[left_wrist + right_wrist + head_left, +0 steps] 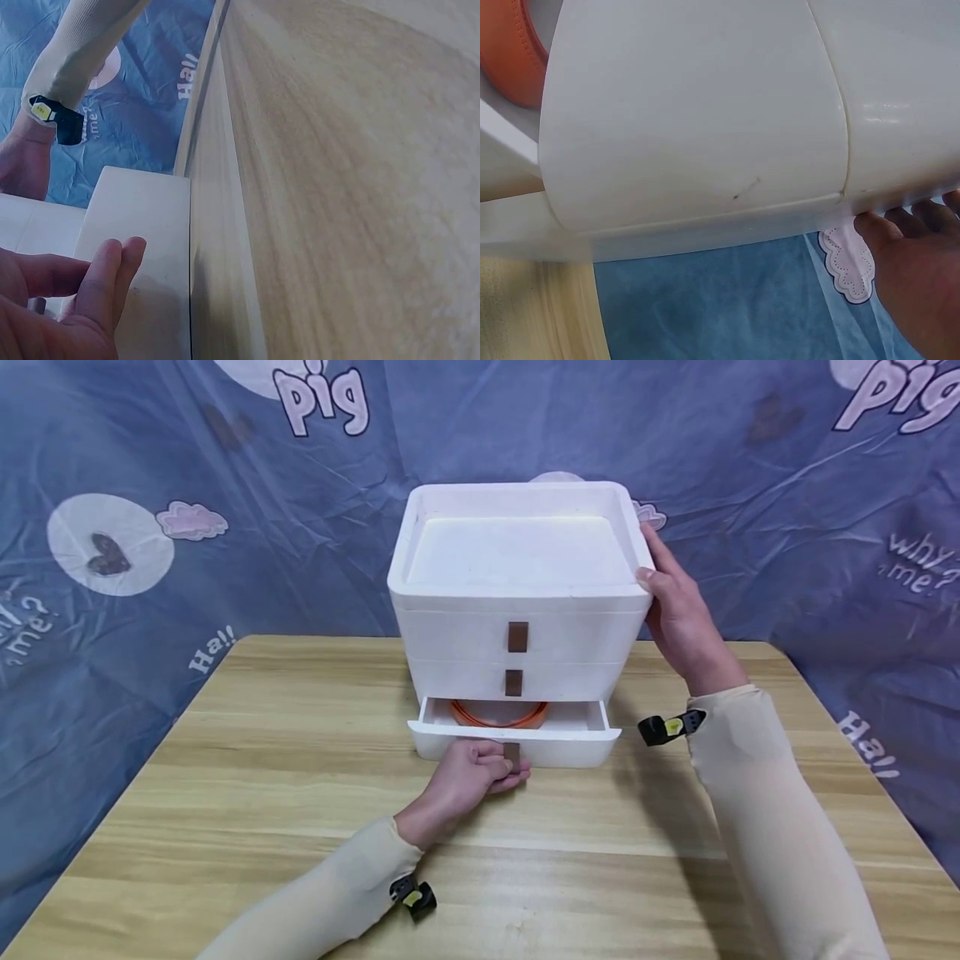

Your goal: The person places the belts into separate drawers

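Observation:
A white drawer cabinet [517,627] stands on the table with its bottom drawer [558,753] pulled out. Inside that drawer lies a coiled orange stitched strap [501,720], like a belt; the right wrist view shows part of the strap [514,60] close up. My left hand [472,772] pinches the brown tab [512,755] on the drawer's front. High on the cabinet's right side, my right hand [678,614] holds the upper edge, thumb at the rim and fingers against the side wall. In the left wrist view, the left hand [75,300] partly hides the drawer front.
Two more brown tabs, an upper tab [517,637] and a middle tab [513,682], mark the closed drawers. The cabinet's top is a shallow tray with a raised rim [517,590]. A wooden table [300,760] lies below; a blue printed cloth [300,527] hangs behind it.

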The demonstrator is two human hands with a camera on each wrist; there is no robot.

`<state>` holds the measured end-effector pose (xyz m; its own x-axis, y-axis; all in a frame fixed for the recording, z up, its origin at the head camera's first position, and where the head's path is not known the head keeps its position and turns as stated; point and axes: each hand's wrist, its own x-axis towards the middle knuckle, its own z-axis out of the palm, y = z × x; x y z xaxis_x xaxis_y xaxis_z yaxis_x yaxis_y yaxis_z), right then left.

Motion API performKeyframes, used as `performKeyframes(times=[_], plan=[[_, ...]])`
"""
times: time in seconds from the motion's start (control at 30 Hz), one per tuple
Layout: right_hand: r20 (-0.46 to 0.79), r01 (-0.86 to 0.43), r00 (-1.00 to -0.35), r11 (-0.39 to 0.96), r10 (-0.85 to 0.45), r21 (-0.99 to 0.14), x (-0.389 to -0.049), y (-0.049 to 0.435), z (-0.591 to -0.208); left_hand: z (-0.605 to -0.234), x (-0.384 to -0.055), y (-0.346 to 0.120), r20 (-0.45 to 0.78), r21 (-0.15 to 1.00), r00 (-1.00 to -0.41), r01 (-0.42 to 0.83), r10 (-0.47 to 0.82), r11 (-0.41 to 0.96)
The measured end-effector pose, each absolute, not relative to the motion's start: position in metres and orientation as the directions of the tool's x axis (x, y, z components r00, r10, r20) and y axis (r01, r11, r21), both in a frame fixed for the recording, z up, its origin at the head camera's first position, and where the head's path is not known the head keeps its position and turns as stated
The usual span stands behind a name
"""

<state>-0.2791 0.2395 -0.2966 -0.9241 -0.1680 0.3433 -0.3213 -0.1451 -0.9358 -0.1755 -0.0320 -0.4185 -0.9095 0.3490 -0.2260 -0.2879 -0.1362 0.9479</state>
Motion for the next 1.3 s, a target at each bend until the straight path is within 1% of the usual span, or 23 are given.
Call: performKeyframes(times=[0.37, 1.03, 1.3], plan=[[0.351, -0.327, -0.922, -0.156, -0.165, -0.932, -0.2785, 0.2391, -0.2976, -0.4173, -0.1784, -0.0313, -0.243, 0.947, -0.909, -0.298, 0.34, -0.12], [0.343, -0.323, -0.925, -0.136, -0.163, -0.936, -0.2797, 0.2403, -0.2991, -0.4198, -0.1829, -0.0303, -0.224, 0.953, -0.912, -0.278, 0.344, -0.118], [0.349, -0.326, -0.924, -0.153, -0.159, -0.933, -0.2788, 0.2395, -0.2982, -0.4197, -0.1832, -0.0297, -0.223, 0.957, -0.914, -0.271, 0.339, -0.101]])
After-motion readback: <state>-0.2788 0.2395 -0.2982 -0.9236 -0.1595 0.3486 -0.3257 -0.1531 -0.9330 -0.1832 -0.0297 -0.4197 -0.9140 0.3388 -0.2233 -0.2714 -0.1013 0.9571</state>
